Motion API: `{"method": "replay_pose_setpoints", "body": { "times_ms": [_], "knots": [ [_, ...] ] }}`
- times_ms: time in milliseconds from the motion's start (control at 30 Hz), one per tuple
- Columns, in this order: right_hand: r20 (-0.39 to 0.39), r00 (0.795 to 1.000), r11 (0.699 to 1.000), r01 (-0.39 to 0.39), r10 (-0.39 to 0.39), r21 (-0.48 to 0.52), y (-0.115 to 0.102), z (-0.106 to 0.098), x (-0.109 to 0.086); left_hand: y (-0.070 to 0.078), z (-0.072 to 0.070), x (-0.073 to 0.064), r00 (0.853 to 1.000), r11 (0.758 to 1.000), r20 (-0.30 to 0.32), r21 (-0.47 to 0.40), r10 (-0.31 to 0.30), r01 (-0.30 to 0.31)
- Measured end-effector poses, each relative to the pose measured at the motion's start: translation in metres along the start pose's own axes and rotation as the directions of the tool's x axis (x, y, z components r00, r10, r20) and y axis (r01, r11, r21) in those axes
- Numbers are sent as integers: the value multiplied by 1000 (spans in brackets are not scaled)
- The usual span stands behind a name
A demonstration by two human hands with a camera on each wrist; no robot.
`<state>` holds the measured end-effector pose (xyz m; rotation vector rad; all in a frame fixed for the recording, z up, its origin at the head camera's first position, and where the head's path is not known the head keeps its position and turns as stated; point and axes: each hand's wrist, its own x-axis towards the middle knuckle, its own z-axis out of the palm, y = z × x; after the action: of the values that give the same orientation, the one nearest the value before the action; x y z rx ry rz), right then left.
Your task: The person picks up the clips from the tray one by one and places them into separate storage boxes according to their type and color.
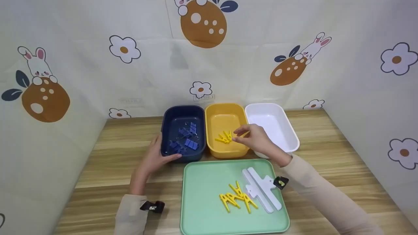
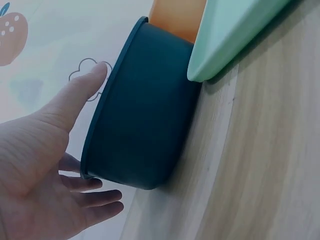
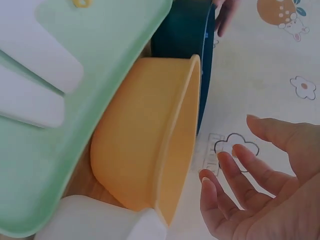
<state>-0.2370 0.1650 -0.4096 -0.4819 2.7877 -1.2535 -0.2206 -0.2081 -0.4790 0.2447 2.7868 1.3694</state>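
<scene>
My left hand [image 1: 154,156] is at the near left corner of the navy bin [image 1: 166,130], its thumb by the front rim and its fingers along the outer left side. In the left wrist view the fingers look loosely spread. Several blue binder clips [image 1: 191,144] lie in that bin. Over the right side of the yellow bin [image 1: 225,153] hovers my right hand [image 1: 256,138]. The right wrist view shows this hand [image 3: 270,185] with fingers apart and nothing between them. Yellow clothespins [image 1: 225,137] lie in the yellow bin, near the right fingertips.
A white bin [image 1: 274,127] stands right of the yellow one. In front, a green tray [image 1: 205,182] bears several yellow clothespins [image 1: 233,197] and two white wide clips [image 1: 264,189]. Wooden table [image 1: 107,163] surrounds them, with a patterned cloth [image 1: 147,78] behind.
</scene>
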Motion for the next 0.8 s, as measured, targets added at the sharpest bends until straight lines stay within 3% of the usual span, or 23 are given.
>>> {"method": "replay_pose_setpoints", "body": {
  "times_ms": [233,500,633,800],
  "knots": [
    [34,999,1000,-19,18,23,6,5,-25,-1,1,1,1000,1000,4,17,-24,24],
    [76,997,999,-7,4,37,14,14,-51,-2,3,0,1000,1000,-1,3,-10,10],
    [79,997,999,20,-23,43,16,16,-62,-1,2,0,1000,1000,2,5,-21,21],
    [69,991,993,117,-117,15,24,21,-72,-1,1,0,999,999,6,15,-43,43]
  ]
}}
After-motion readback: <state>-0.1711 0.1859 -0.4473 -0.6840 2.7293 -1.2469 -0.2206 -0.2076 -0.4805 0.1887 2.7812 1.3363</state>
